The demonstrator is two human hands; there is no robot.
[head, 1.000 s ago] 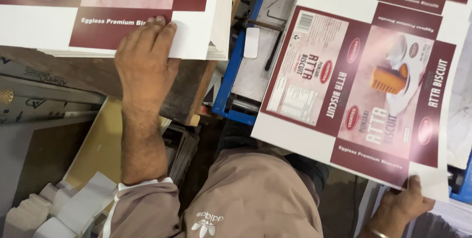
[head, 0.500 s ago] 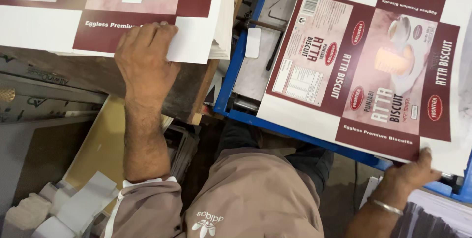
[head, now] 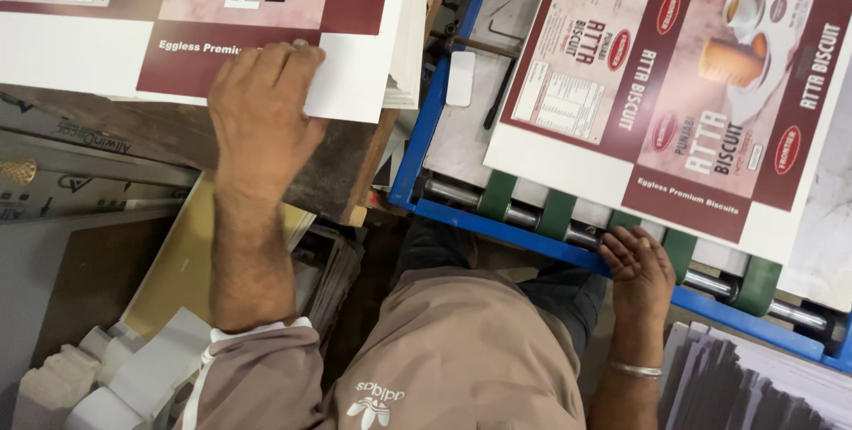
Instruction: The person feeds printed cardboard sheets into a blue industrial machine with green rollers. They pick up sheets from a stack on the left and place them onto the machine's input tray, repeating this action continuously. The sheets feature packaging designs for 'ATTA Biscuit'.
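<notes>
The left hand (head: 262, 115) presses flat, fingers together, on a stack of printed sheets (head: 355, 84). The right hand (head: 637, 263), fingers curled, rests on the feeder roller (head: 532, 215) beneath one printed sheet (head: 674, 93); fingertips this close to the belts risk being pinched, or the sheet could skew.

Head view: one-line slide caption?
Left hand presses the top printed sheet of a stack; right hand rests at the blue feeder's roller under another sheet.

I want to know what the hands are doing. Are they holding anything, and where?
The left hand presses on the stack of printed sheets near its front edge. The right hand rests on the blue machine's roller, gripping nothing.
</notes>
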